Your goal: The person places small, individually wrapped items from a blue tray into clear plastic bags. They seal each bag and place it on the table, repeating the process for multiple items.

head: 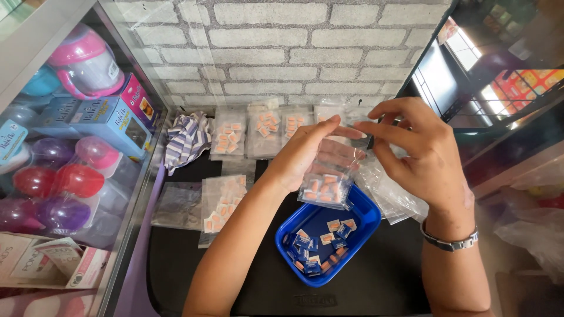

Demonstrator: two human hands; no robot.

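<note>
We pinch a clear bag (326, 186) of orange packets, hanging mouth-up, with both left hand (308, 154) and right hand (420, 154) above the blue tray (365, 218) of packets.

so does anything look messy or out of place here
Nothing is spilled or damaged. Only the striped cloth looks untidy, crumpled by the wall beside the filled bags. Both hands hold a clear bag over the blue tray.

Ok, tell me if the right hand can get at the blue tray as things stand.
Probably yes. The right hand is pinching the top of the small clear bag with the left hand, but the blue tray lies open just below, nothing covering it.
</note>
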